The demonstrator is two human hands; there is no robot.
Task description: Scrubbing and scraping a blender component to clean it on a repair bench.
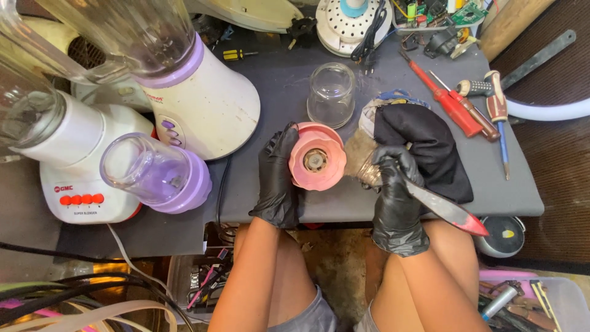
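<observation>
A small clear glass jar point(331, 93) stands mouth-down near the middle of the desk point(289, 80); a black cloth point(430, 144) lies toward the right edge, with red-handled screwdrivers point(452, 101) beside it near the far right corner; a white blender base with purple buttons point(206, 104) stands at the left, carrying a clear jug point(135, 34); a second white blender with red buttons point(83, 178) sits by the near left corner; a purple-collared clear jar point(160, 173) lies tipped between them; a round white perforated part point(347, 21) rests at the far edge.
</observation>
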